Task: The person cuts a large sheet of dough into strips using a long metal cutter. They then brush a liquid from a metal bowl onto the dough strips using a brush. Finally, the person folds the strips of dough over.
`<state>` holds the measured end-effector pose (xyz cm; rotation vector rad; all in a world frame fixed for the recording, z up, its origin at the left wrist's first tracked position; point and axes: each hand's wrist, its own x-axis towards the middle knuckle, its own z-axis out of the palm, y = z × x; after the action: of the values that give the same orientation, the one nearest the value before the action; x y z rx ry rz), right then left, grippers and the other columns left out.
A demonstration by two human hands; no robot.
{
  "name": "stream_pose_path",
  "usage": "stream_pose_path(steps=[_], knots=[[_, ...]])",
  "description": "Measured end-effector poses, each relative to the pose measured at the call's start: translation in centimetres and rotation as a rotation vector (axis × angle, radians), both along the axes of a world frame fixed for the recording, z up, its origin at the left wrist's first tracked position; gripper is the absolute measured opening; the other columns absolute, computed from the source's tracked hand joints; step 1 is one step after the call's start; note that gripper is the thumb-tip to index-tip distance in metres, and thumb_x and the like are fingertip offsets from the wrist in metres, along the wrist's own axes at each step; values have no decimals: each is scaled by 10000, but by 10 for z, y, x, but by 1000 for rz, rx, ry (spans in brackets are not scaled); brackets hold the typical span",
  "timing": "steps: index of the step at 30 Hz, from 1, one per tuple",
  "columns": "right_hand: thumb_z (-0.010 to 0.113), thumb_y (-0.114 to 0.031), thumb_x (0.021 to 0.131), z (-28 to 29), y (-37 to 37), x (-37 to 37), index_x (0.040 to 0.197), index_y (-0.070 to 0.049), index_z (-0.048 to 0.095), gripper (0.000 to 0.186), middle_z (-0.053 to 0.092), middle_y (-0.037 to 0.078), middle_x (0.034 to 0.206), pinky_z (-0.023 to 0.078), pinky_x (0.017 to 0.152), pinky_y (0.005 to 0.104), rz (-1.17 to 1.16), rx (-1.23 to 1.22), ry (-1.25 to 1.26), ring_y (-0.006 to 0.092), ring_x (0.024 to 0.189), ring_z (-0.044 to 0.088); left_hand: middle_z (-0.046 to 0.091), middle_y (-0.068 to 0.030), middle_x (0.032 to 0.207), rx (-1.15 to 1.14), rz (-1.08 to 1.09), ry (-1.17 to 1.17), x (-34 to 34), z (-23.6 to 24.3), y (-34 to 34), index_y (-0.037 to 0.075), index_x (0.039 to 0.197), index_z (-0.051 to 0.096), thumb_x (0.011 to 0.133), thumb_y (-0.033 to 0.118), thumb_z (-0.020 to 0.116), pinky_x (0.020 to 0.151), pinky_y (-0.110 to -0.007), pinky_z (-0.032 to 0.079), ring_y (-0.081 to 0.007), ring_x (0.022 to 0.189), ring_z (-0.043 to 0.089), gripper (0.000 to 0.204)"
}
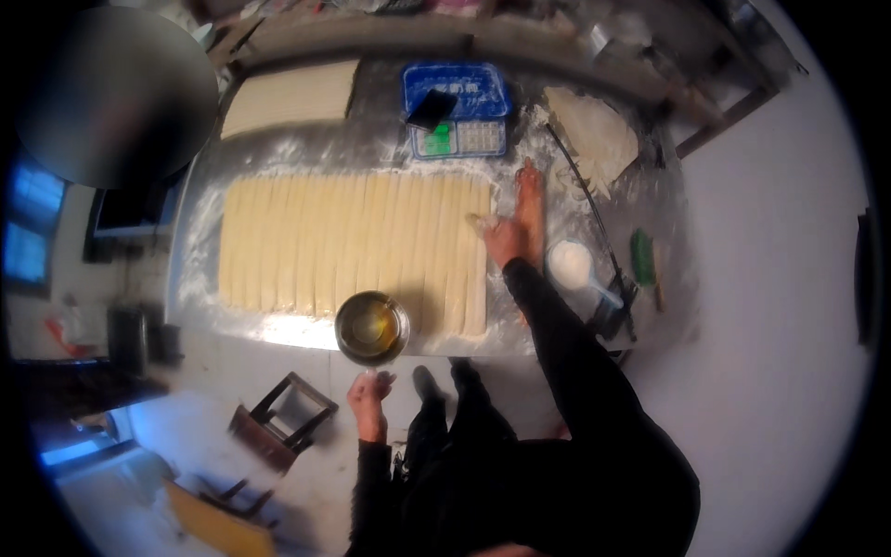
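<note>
A wide sheet of pale dough cut into long strips (353, 241) lies side by side on the floury metal table. My left hand (369, 399) is closed at the near side of a round metal pan (345, 330) with yellow liquid, probably oil, in it. The pan is held at the table's front edge, over the near ends of the strips. Over the right end of the strips, my right hand (506, 243) is closed on a small brush (477, 223), its tip at the dough; the fingers partly hide it. Just right of that hand lies a wooden rolling pin (529, 200).
Behind the strips sit a blue scale (464, 93) with a dark phone (432, 110) and another dough stack (288, 97). At right are a dough piece (594, 135), a flour bowl (569, 264), a thin dark rod (580, 176) and a green brush (641, 255). A stool (278, 422) stands below.
</note>
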<state>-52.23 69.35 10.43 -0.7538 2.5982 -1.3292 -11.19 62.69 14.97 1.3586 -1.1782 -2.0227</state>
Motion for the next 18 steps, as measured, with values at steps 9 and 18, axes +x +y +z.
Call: stream_pose_path(steps=[9,18], knots=[[666,-309,873,9,72,140,971,-67,732,270,672,213,800,498,667,400,109,-26,-68,349,743,671,665,-92,844,-19,-30,-3,33,-10,-11,38,793,586,965,354,570,670,-285,507,-247,820,707,361],[620,-241,899,-24,102,148,886,-47,714,216,655,226,793,491,655,405,-21,58,-9,359,739,659,687,-91,838,-14,-79,4,44,-10,-18,47,791,588,962,357,586,664,-282,509,-235,813,710,354]])
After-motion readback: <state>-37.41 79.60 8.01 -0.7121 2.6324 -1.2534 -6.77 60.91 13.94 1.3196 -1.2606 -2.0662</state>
